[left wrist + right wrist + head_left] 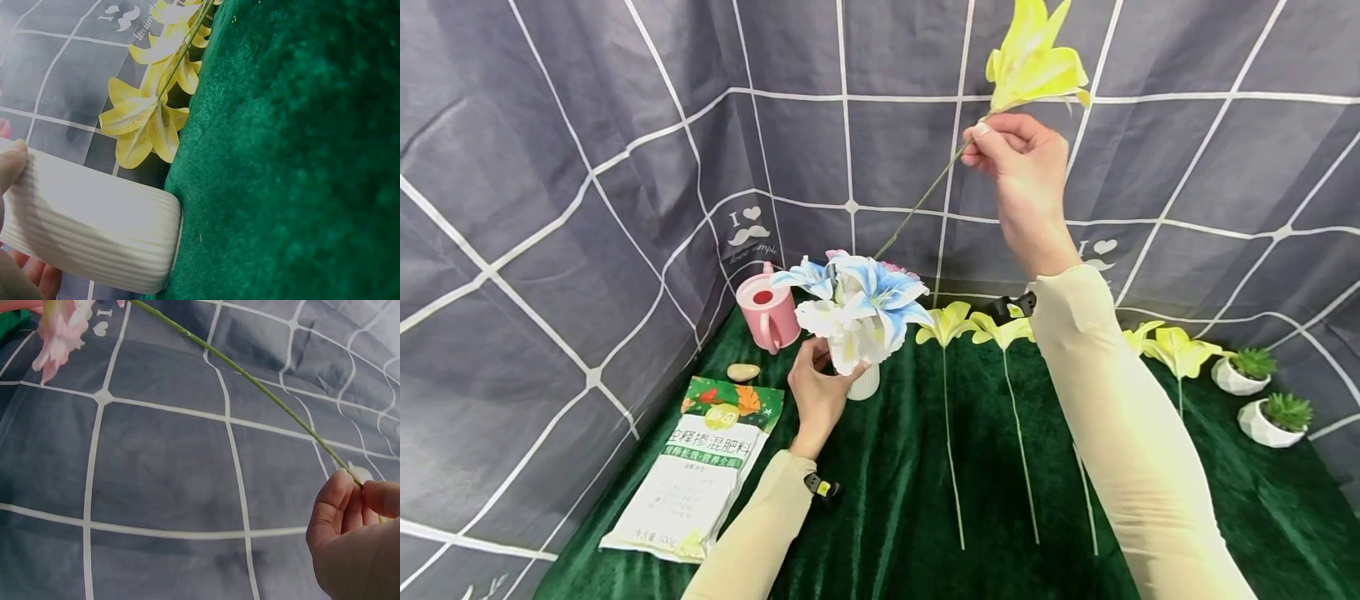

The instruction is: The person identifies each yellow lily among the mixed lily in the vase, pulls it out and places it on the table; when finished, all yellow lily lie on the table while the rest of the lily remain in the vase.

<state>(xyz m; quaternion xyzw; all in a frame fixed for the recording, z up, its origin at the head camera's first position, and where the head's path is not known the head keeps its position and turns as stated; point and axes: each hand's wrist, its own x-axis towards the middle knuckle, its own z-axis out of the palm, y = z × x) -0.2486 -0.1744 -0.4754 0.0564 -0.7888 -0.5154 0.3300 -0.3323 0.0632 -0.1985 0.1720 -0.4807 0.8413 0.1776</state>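
High at the upper right of the head view, my right hand (1026, 179) pinches the green stem of a yellow lily (1036, 62) just below its bloom. The stem (262, 389) slants down to the left, its lower end hidden behind the bouquet. My left hand (822, 392) grips a white ribbed vase (94, 219) around its upper part, with the thumb on one side and fingers beneath in the left wrist view. Blue-and-white lilies (883, 296), a white flower (831, 323) and pink petals (61, 340) crowd the vase mouth and cover it in the head view.
Several yellow lilies (947, 323) lie on the green velvet cloth (917, 500), right of the vase. Two potted succulents (1276, 421) stand far right. Left are a pink watering can (769, 312), a tan stone (742, 372) and a fertilizer bag (692, 475). A grid-patterned curtain (895, 150) hangs behind.
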